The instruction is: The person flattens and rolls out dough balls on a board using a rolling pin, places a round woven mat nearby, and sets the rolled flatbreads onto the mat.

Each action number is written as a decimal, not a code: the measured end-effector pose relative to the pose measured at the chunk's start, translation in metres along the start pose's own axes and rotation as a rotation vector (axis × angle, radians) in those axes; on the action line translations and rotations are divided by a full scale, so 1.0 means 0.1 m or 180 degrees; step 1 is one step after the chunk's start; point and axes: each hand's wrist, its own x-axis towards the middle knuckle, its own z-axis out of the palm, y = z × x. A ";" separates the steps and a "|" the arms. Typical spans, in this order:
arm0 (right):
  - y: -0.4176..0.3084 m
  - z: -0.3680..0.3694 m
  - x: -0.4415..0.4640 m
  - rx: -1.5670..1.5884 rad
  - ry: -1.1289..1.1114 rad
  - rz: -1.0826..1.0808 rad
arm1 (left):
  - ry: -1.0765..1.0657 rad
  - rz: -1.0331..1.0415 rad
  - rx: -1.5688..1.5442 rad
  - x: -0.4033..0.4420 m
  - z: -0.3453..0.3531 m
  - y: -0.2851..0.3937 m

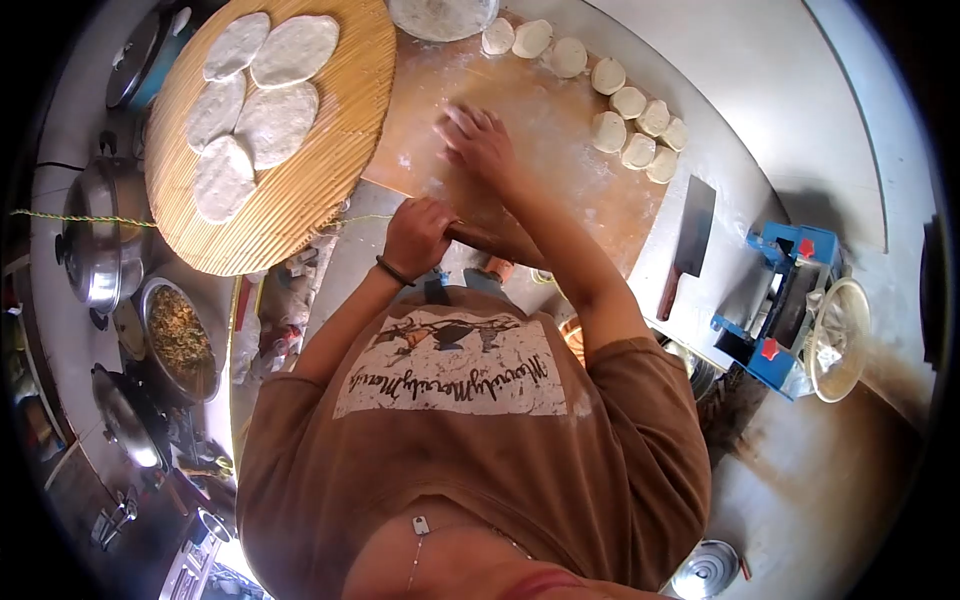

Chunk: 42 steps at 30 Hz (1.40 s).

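Observation:
My left hand [420, 235], with a dark band at the wrist, is closed around one end of a dark brown wooden rolling pin [485, 240]. The pin lies near the front edge of the floured board [580, 190], and its far part passes behind my right forearm. Farther forward, my right hand [478, 143] reaches low over the board with its fingers apart, slightly blurred. Nothing shows in it; what lies under the palm is hidden. Flattened dough rounds [277, 125] rest on a round woven mat [345, 100] at the left. Several small dough pieces [628, 103] line the board's far right side.
A cleaver [690, 240] lies right of the board. Beyond it are a blue clamp-like device [775, 300] and a pale basket [840, 340]. At the left stand a steel pot [105, 235], a bowl of chopped filling [180, 340] and a dark pan [130, 415]. Part of a pale round [443, 15] shows at the top.

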 end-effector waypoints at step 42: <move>-0.17 -1.33 -1.81 0.0195 -0.0640 0.1492 | -0.1059 -0.0197 0.1717 0.71 0.37 -0.33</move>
